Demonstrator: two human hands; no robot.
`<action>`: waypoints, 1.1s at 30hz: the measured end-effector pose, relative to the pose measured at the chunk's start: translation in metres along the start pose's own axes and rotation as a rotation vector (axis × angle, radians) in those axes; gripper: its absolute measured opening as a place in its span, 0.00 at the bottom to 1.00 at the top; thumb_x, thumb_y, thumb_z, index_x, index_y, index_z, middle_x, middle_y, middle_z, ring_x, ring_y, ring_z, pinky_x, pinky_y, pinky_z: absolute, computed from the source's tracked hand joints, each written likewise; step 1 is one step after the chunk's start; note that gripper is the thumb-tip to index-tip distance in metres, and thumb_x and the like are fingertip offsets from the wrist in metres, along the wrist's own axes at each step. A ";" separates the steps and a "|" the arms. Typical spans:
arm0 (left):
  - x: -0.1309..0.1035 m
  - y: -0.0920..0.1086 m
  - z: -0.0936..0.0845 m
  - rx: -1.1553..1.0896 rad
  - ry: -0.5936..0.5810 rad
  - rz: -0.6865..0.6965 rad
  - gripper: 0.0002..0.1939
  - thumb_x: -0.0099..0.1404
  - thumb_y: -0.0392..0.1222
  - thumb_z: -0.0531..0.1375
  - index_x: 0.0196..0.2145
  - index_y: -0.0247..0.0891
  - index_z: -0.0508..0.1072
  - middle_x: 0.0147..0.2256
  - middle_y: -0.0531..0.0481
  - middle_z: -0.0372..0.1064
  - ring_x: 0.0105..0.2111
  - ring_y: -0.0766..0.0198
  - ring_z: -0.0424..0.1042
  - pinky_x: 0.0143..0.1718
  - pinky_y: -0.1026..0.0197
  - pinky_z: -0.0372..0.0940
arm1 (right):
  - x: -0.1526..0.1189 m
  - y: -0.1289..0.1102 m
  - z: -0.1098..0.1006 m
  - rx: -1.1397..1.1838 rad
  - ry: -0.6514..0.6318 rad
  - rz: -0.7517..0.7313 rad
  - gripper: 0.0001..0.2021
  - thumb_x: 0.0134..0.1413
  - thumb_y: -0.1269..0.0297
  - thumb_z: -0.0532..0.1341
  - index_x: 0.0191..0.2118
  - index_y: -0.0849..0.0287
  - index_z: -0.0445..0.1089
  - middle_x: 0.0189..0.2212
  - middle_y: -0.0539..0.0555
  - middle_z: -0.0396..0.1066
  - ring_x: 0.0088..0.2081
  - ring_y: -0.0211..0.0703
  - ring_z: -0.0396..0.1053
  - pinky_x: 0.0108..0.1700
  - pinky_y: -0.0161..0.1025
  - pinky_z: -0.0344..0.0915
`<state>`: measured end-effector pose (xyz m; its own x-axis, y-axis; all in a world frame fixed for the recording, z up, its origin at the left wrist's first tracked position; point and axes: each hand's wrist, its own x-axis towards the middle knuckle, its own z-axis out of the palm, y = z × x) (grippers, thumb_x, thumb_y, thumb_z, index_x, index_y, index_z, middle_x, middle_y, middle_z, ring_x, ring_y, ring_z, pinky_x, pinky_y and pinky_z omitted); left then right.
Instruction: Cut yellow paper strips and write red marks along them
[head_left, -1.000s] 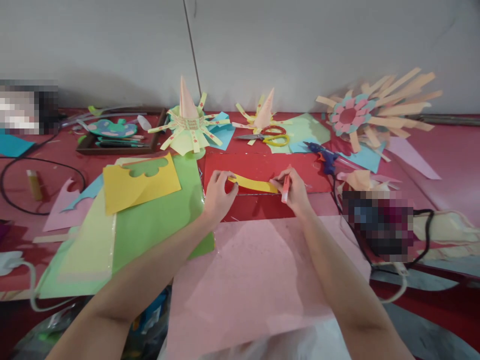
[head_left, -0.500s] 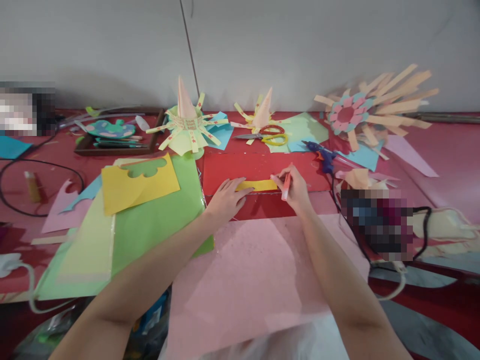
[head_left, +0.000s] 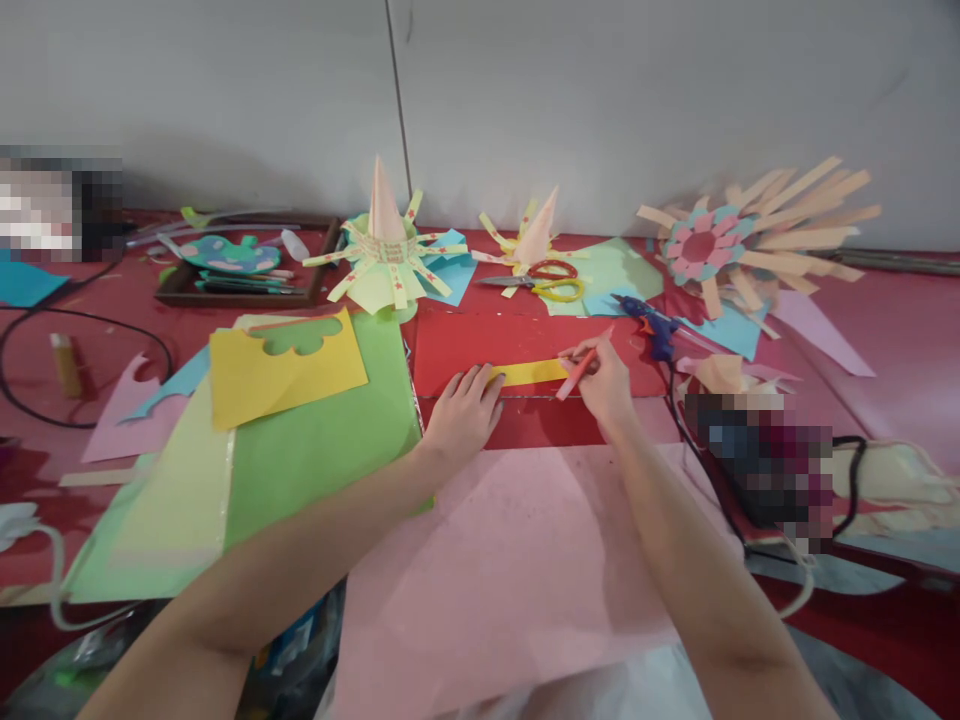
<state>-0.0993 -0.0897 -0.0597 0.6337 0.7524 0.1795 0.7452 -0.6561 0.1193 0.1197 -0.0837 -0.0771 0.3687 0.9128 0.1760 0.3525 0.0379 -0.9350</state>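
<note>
A narrow yellow strip (head_left: 531,373) lies across the red board (head_left: 465,340) in front of me. My left hand (head_left: 463,412) rests flat with its fingers spread a little, the fingertips on the strip's left end. At the right end, my right hand (head_left: 602,380) grips a red pen-like tool (head_left: 576,374), slanted between thumb and fingers. Its pointed far end could be a cap or tip; I cannot tell. Pink paper (head_left: 510,560) lies nearest my body, below both hands.
Yellow cut paper (head_left: 289,370) lies on green sheets (head_left: 322,450) at left. Behind are scissors (head_left: 536,283), two paper cones (head_left: 385,205), a tray (head_left: 236,299) and a blue glue gun (head_left: 654,328) with a cord. A paper flower (head_left: 697,247) stands at right.
The view has shifted slightly. My left hand has flattened near the strip's left end, and the red tool in my right hand has tilted from nearly upright to slanted.
</note>
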 end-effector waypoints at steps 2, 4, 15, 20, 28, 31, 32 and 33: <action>-0.001 0.003 -0.001 0.028 -0.018 -0.006 0.22 0.69 0.38 0.42 0.56 0.27 0.61 0.58 0.36 0.57 0.57 0.51 0.59 0.57 0.49 0.56 | 0.006 -0.002 -0.002 -0.056 -0.013 -0.011 0.12 0.41 0.60 0.63 0.30 0.55 0.58 0.30 0.51 0.73 0.36 0.42 0.73 0.40 0.43 0.69; -0.002 0.006 -0.001 0.052 -0.039 -0.001 0.23 0.69 0.37 0.41 0.57 0.24 0.60 0.58 0.34 0.56 0.57 0.50 0.59 0.56 0.49 0.56 | 0.010 -0.002 -0.005 -0.129 -0.028 -0.027 0.10 0.42 0.62 0.62 0.30 0.55 0.59 0.30 0.51 0.73 0.36 0.43 0.73 0.41 0.44 0.68; -0.007 0.009 0.001 0.117 -0.080 0.041 0.23 0.67 0.31 0.42 0.57 0.23 0.59 0.57 0.32 0.57 0.57 0.49 0.59 0.55 0.49 0.58 | 0.013 0.006 -0.007 -0.069 -0.030 -0.003 0.11 0.41 0.61 0.64 0.30 0.56 0.62 0.30 0.50 0.72 0.37 0.42 0.73 0.41 0.42 0.68; -0.013 0.010 -0.003 0.211 -0.091 0.074 0.23 0.67 0.31 0.42 0.57 0.22 0.60 0.57 0.31 0.57 0.56 0.49 0.60 0.54 0.51 0.59 | 0.015 0.008 -0.009 -0.084 -0.033 0.016 0.11 0.41 0.61 0.65 0.31 0.56 0.63 0.30 0.50 0.72 0.36 0.41 0.72 0.41 0.43 0.68; -0.014 0.008 -0.012 0.196 -0.185 0.053 0.24 0.70 0.37 0.41 0.59 0.25 0.56 0.58 0.32 0.54 0.56 0.51 0.61 0.51 0.52 0.62 | 0.013 0.004 -0.008 -0.132 -0.025 0.020 0.09 0.42 0.62 0.64 0.31 0.56 0.64 0.30 0.51 0.73 0.36 0.42 0.73 0.41 0.43 0.69; -0.013 0.008 -0.013 0.153 -0.208 0.050 0.24 0.70 0.39 0.42 0.60 0.28 0.55 0.59 0.33 0.53 0.56 0.49 0.60 0.50 0.50 0.63 | 0.011 0.003 -0.007 -0.169 0.000 0.014 0.09 0.43 0.61 0.63 0.31 0.55 0.64 0.30 0.51 0.73 0.36 0.43 0.73 0.41 0.44 0.68; -0.013 0.008 -0.013 0.138 -0.213 0.045 0.24 0.69 0.39 0.42 0.60 0.29 0.55 0.59 0.33 0.52 0.57 0.49 0.59 0.50 0.50 0.63 | 0.011 0.002 -0.007 -0.182 0.008 0.012 0.09 0.43 0.61 0.63 0.31 0.55 0.64 0.30 0.51 0.73 0.35 0.43 0.72 0.40 0.44 0.69; -0.014 0.007 -0.013 0.125 -0.216 0.040 0.24 0.69 0.40 0.43 0.60 0.29 0.55 0.59 0.33 0.52 0.57 0.49 0.59 0.50 0.49 0.62 | 0.010 0.002 -0.007 -0.195 0.012 0.010 0.08 0.44 0.61 0.63 0.31 0.55 0.64 0.30 0.52 0.73 0.35 0.43 0.72 0.40 0.43 0.69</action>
<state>-0.1051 -0.1056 -0.0484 0.6825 0.7301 -0.0331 0.7303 -0.6831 -0.0082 0.1298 -0.0770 -0.0747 0.3827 0.9079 0.1714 0.5083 -0.0520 -0.8596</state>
